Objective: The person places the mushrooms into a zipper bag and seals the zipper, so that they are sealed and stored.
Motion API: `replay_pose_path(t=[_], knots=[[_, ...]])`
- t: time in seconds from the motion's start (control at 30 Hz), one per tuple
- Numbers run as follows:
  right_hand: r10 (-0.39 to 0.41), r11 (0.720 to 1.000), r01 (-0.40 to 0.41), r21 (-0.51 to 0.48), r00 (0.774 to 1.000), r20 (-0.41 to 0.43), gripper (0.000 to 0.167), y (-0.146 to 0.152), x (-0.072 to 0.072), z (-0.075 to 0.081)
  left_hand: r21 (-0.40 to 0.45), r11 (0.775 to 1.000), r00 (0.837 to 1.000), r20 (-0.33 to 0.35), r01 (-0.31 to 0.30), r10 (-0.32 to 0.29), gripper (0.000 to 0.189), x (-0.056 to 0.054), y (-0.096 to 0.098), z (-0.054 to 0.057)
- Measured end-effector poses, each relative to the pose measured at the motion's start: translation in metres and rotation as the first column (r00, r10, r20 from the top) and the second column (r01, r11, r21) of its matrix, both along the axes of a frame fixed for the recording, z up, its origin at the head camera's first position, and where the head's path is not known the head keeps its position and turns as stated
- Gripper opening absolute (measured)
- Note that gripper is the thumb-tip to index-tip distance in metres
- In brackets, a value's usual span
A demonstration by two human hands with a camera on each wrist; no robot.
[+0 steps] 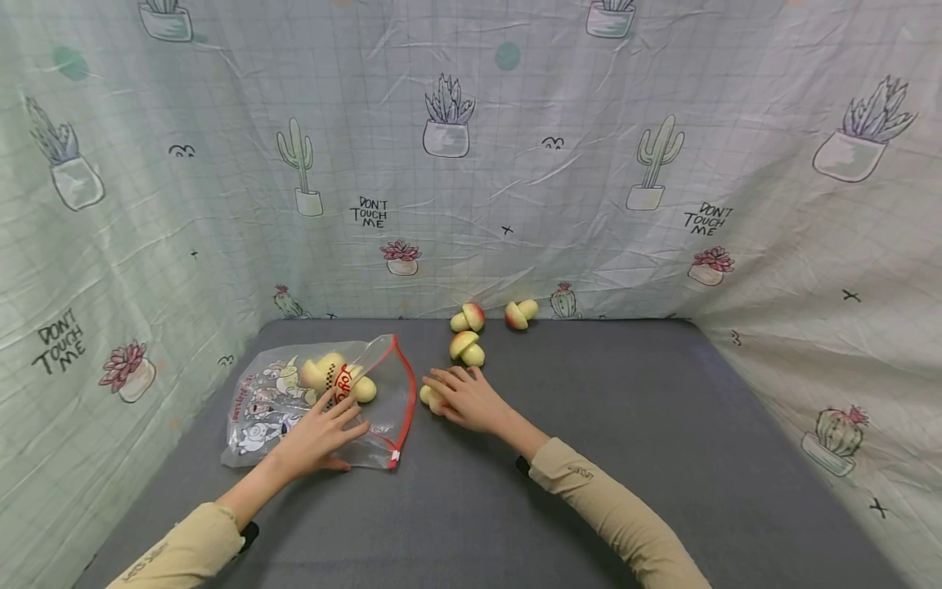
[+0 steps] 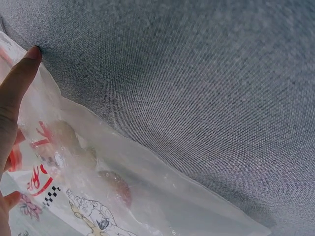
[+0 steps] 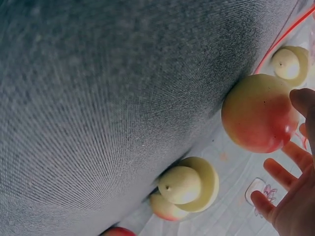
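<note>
A clear zip bag [image 1: 287, 433] with a red edge and printed cartoon figures lies on the left, holding yellow toy mushrooms [image 1: 364, 389]. My left hand [image 1: 320, 438] rests on the bag near its mouth, fingers spread, with the thumb towards the near side. Just right of the red opening, my right hand [image 1: 471, 401] holds a toy mushroom [image 3: 258, 113] with a red-and-yellow cap between thumb and fingers. The thumb overlaps the cap, and other fingers stand apart from it. From above, the hand hides most of that mushroom.
Three more toy mushrooms lie beyond my right hand: one nearest [image 1: 467, 349], one behind it [image 1: 468, 317] and one farther right [image 1: 521, 314]. A cactus-printed cloth [image 1: 508, 188] hangs behind the grey tabletop [image 1: 625, 409] and along its sides.
</note>
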State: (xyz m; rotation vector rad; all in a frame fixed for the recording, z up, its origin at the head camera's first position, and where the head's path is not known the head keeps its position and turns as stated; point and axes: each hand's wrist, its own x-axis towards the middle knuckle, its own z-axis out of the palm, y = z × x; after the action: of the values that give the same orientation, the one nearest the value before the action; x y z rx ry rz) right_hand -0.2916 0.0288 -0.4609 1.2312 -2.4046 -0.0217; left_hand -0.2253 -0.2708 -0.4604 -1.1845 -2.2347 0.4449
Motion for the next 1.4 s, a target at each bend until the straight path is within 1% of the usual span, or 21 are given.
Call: replay_pose_path(t=[0.17, 0.3, 0.4, 0.57, 0.77, 0.9, 1.0, 1.2, 1.4], knots=[[-0.008, 1.0, 0.008, 0.026, 1.0, 0.005, 0.049, 0.0012, 0.0004, -0.0012, 0.005, 1.0, 1.0, -0.006, 0.006, -0.006, 0.068, -0.0005, 0.0, -0.0014], [0.003, 1.0, -0.003, 0.021, 1.0, 0.004, 0.048, 0.002, 0.002, 0.0001, 0.007, 1.0, 1.0, -0.008, 0.008, -0.008, 0.068, -0.0012, -0.0005, -0.002], [0.011, 1.0, -0.011, 0.019, 1.0, -0.012, 0.047, 0.002, 0.003, 0.0013, 0.01, 1.0, 1.0, 0.001, 0.006, -0.006, 0.068, -0.0024, -0.001, -0.0025], [-0.003, 0.999, 0.005, 0.052, 0.999, -0.04, 0.045, 0.0028, 0.0047, 0.0026, 0.007, 1.0, 1.0, 0.021, 0.003, -0.003, 0.067, -0.0045, -0.0012, -0.0031], [-0.018, 0.997, 0.018, 0.071, 1.0, -0.005, 0.046, 0.0033, 0.0061, 0.0029, -0.001, 1.0, 0.999, 0.027, 0.023, -0.023, 0.068, -0.0048, -0.0012, -0.0013], [-0.029, 0.996, 0.027, 0.079, 0.999, 0.025, 0.049, 0.004, 0.0059, 0.0025, -0.006, 0.999, 0.999, 0.026, 0.037, -0.036, 0.065, -0.0065, -0.001, 0.0009], [-0.041, 0.995, 0.038, 0.095, 0.998, 0.037, 0.05, 0.0041, 0.0056, 0.0021, -0.011, 0.999, 0.999, 0.026, 0.036, -0.036, 0.061, -0.0069, -0.0017, 0.0018], [-0.034, 0.994, 0.032, 0.106, 0.999, 0.023, 0.053, 0.0052, 0.0051, 0.0009, -0.026, 0.999, 0.999, 0.021, 0.038, -0.037, 0.058, -0.0051, -0.0007, 0.0019], [-0.026, 0.995, 0.025, 0.094, 1.0, 0.007, 0.052, 0.0057, 0.0044, -0.0002, -0.021, 0.999, 0.999, 0.013, 0.038, -0.038, 0.06, -0.0028, 0.0005, 0.0]])
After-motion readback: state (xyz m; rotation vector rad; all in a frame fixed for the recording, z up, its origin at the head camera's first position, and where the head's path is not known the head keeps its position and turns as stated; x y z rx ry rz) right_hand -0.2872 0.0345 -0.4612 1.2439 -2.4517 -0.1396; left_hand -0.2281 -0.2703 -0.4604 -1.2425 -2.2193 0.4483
